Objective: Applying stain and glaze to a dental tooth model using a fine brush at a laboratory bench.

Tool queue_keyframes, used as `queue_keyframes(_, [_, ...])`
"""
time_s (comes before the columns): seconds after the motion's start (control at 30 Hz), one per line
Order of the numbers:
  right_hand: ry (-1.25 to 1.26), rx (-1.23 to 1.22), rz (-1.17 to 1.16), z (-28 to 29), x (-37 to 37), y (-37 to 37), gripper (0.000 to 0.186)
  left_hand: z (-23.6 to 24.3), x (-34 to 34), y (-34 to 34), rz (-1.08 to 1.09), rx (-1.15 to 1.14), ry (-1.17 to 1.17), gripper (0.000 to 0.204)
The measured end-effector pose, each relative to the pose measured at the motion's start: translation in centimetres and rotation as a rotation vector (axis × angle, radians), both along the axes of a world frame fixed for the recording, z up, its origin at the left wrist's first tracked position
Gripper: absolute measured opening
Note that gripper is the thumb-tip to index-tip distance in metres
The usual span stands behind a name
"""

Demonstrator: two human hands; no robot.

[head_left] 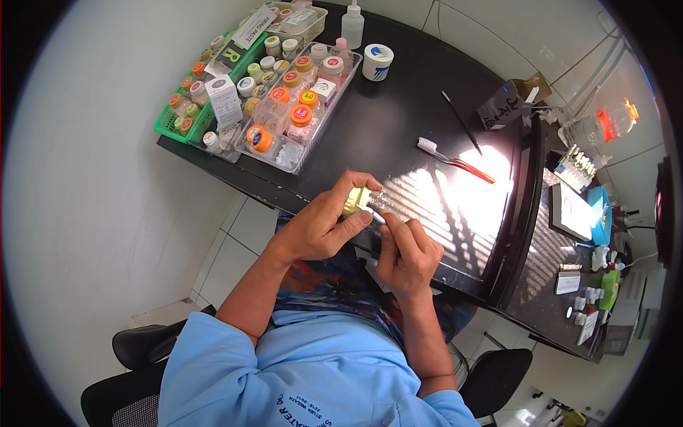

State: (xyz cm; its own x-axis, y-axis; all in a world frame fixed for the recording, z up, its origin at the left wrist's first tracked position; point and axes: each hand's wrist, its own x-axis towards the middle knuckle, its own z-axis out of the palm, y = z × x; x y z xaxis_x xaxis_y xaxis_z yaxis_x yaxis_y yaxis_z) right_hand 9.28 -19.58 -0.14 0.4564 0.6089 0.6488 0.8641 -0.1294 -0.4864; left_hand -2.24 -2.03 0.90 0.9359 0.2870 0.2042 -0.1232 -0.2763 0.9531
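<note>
My left hand (318,223) is closed around a pale yellow block (353,202) that looks like a dental plaster cast, held just above the near edge of the black table. In my right hand (408,255) is a slim whitish tool (376,216), pinched between thumb and fingers. Its tip meets the block near my left thumb; whether it is a knife or another hand tool is too small to tell. Pale crumbs (388,199) lie on the tabletop just beyond my hands.
A clear tray (290,165) of jars and a green basket (169,122) stand at the left. Farther back are a squeeze bottle (352,30) and a white tub (378,62). A toothbrush (455,162) and thin brush (461,121) lie right of centre, beside a dark box (498,107).
</note>
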Motion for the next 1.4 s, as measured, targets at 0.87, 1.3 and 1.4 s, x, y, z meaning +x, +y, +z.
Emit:
queue_keyframes(0.87, [0.002,-0.024,0.023,0.0,-0.02,-0.21,0.022,-0.32,-0.2,0.14,-0.004,0.003,-0.024,0.037])
queue_keyframes(1.3, [-0.003,-0.023,0.026,0.03,-0.06,-0.25,0.023,-0.7,-0.15,-0.14,0.016,0.013,-0.063,0.041])
queue_keyframes(1.4, [-0.003,-0.013,0.024,-0.05,-0.04,-0.22,0.022,-0.62,-0.2,-0.13,0.016,0.013,-0.056,0.043])
